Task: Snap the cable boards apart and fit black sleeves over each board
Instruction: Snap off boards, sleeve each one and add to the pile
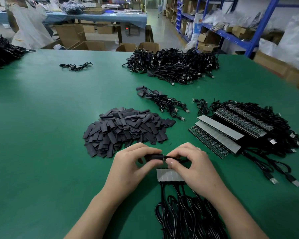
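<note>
Over the green table near its front edge, my left hand point(130, 165) pinches a black sleeve point(154, 156) between thumb and fingers. Facing it, my right hand point(192, 165) pinches a black cable end point(175, 158) at the sleeve's right mouth; whatever board is on it stays hidden. Just below my hands lies a grey strip of joined boards point(168, 175), its black cables point(185, 216) trailing toward me. A heap of loose black sleeves point(126, 130) sits beyond my hands.
Stacked board strips with cables point(231, 128) lie to the right. A small bunch of sleeved cables point(162, 100) lies behind the sleeve heap, and a big pile of cables point(173, 66) farther back. One loose cable point(76, 65) lies far left.
</note>
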A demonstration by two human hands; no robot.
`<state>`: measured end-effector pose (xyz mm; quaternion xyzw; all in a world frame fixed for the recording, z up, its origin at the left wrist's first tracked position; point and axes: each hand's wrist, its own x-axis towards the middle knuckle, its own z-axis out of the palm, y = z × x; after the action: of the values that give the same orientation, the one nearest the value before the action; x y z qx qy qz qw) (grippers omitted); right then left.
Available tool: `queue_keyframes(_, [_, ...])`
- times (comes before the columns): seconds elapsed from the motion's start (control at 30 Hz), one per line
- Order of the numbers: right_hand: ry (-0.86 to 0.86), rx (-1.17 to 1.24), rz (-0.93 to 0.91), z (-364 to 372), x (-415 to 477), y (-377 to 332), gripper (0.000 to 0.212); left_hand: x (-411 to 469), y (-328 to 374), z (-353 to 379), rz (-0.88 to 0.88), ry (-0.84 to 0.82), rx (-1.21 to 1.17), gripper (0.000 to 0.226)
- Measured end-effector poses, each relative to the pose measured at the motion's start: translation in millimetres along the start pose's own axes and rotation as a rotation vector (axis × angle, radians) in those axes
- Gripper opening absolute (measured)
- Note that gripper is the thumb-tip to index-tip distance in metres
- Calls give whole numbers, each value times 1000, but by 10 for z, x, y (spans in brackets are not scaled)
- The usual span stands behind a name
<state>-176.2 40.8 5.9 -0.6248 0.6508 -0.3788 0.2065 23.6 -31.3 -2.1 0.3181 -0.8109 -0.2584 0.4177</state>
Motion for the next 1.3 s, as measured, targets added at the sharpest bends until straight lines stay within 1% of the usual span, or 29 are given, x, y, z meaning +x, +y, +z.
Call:
queue_keyframes(0.1, [39, 0, -2, 10, 7, 4, 5, 21, 1, -29, -43, 68, -24, 27])
queue_keyframes(0.23, [74, 43, 4, 2, 5, 24, 4, 38, -14, -51, -151, 183, -100, 25])
queue_keyframes(0.3, [87, 55, 2, 11, 5, 24, 4, 27, -18, -39, -216, 206, -141, 20])
queue_keyframes(0.37, [101, 55, -2, 30, 4, 20, 7, 18, -5, -22, -244, 207, -156, 18])
queue_keyframes(0.6, [137, 57, 9, 77, 6, 10, 11, 14, 66, 2, -169, 172, -121, 23])
queue_keyframes(0.77, [127, 30, 7, 99, -2, 12, 12, 12, 81, 16, -143, 142, -129, 26])
queue_keyframes(1.0, [131, 23, 6, 92, 1, 29, 10, 4, 65, 0, -173, 134, -131, 23])
queue_keyframes(1.1, [123, 27, 3, 89, -1, 20, 9, 5, 58, 6, -247, 149, -224, 19])
queue_keyframes(1.2, [113, 26, -20, 88, 0, 10, 7, 20, 40, 23, -376, 142, -420, 7])
queue_keyframes(1.3, [101, -27, -70, 80, 10, 20, 9, 38, 32, 38, -455, 130, -586, 10])
